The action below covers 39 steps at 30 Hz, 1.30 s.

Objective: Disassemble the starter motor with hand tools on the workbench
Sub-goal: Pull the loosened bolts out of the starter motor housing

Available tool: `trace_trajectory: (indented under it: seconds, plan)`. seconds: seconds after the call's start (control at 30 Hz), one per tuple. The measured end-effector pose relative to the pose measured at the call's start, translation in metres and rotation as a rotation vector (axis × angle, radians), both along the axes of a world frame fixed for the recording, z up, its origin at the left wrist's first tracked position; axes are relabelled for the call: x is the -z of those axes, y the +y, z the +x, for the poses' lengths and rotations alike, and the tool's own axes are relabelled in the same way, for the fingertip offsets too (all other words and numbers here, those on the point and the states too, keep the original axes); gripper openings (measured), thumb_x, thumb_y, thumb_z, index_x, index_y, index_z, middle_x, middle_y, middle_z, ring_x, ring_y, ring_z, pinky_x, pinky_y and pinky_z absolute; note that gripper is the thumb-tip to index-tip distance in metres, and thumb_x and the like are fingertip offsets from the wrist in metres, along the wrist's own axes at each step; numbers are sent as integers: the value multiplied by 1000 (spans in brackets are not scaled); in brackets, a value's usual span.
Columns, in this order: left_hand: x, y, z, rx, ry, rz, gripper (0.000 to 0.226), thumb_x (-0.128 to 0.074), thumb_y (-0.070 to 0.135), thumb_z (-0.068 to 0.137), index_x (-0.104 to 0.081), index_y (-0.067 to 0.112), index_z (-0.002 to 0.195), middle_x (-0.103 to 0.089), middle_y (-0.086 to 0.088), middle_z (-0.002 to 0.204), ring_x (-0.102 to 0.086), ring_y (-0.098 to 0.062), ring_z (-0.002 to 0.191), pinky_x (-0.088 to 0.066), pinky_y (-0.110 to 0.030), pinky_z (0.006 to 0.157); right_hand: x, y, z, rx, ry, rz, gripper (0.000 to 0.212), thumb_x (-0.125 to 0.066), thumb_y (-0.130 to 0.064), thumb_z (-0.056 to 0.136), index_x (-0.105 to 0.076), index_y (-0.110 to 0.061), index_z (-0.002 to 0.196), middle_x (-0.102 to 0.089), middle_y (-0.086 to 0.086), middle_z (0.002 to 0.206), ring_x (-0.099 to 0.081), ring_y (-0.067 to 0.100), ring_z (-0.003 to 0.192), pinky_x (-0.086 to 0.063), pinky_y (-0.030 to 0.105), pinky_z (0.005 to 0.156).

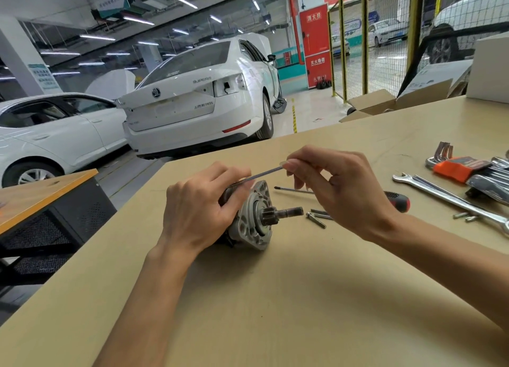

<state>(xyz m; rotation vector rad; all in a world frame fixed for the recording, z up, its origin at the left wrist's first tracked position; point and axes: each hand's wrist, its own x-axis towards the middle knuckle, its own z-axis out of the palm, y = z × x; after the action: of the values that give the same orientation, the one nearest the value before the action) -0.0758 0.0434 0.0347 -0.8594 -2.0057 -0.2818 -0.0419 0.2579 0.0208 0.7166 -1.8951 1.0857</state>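
Head cam is the only angle, so here goes. Your left hand [198, 209] is wrapped over the body of the starter motor [249, 218], which lies on its side on the workbench [275, 298] with the pinion and shaft pointing right. Your right hand [338, 190] has its fingertips pinched on the end of a long through bolt [264, 174] that runs back along the top of the housing, so both hands are clamped on something.

My guess is you're drawing that bolt out. Pull it straight along its own line and don't lever it sideways, or the threads could drag on the flange hole. Keep the left hand firm so the motor can't roll. Looks like an early stage, since the flange is on and the body seems whole.

Drop the bolt beside the loose bolts [316, 218] near the shaft so nothing wanders. The screwdriver [344, 194] lies just behind your right hand, and the wrench [451, 198] and hex key set [462, 168] sit further right.
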Motion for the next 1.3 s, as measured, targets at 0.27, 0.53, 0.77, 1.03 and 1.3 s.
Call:
trace_trajectory:
  seconds: [0.27, 0.53, 0.77, 1.03, 1.3]
  plan:
    - [-4, 5, 1, -77, 8, -100, 58, -26, 56, 103, -75, 24, 97, -70, 5, 78, -60, -21, 54, -28, -20, 46, 0, 1, -2, -51, -75, -53, 26, -56, -28, 97, -69, -8, 85, -63, -4, 64, -62, 7, 63, -45, 13, 59]
    - [0, 6, 0, -91, 67, -71, 50, -35, 49, 102, -74, 21, 86, -68, 5, 73, -60, -21, 53, -30, -21, 43, -21, 2, 9, 10, -741, -179, 69, -38, -72, 87, -61, -18, 51, -53, -4, 43, -51, 5, 41, -41, 25, 55]
    - [0, 7, -3, -96, 81, -77, 49, -37, 48, 102, -74, 22, 84, -68, 6, 71, -60, -19, 53, -29, -20, 45, -31, 0, 17, -247, -1171, -373, 68, -41, -57, 96, -42, -17, 40, -28, -4, 42, -29, 11, 34, -23, 20, 35]
    - [0, 5, -3, -88, 76, -94, 50, -36, 50, 101, -75, 23, 86, -67, 6, 71, -61, -19, 55, -26, -18, 47, -32, 3, 14, -805, -1352, -852, 41, -44, -25, 97, -43, -18, 56, -25, -9, 48, -23, 4, 34, -17, 14, 28]
    - [-2, 3, -4, -86, 41, -100, 55, -31, 54, 102, -75, 25, 89, -66, 7, 71, -61, -20, 58, -23, -18, 47, -32, 3, 12, -711, -1172, -619, 31, -40, -17, 98, -46, -14, 67, -32, -7, 54, -28, 6, 41, -25, 16, 32]
